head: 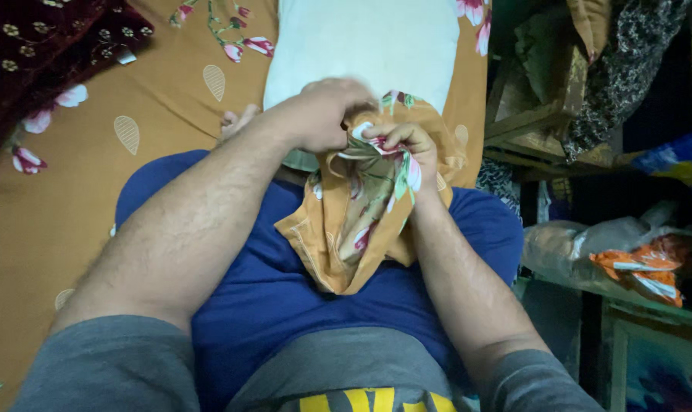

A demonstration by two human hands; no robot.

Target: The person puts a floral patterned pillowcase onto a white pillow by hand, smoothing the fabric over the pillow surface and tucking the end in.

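Observation:
An orange pillowcase [346,244] with a pink flower print hangs bunched over my lap, above my blue trousers. My left hand [327,114] is closed on the cloth at its top edge. My right hand [407,149] grips the gathered fabric just to the right, its fingers curled into the folds. Both hands are close together and touching the cloth. A white pillow [361,46] lies just beyond the hands on the bed.
I sit on a bed with an orange flowered sheet [94,175]. A dark red embroidered blanket [33,46] lies at the far left. To the right stand wooden shelves [537,114] with cloth and plastic bags [628,259].

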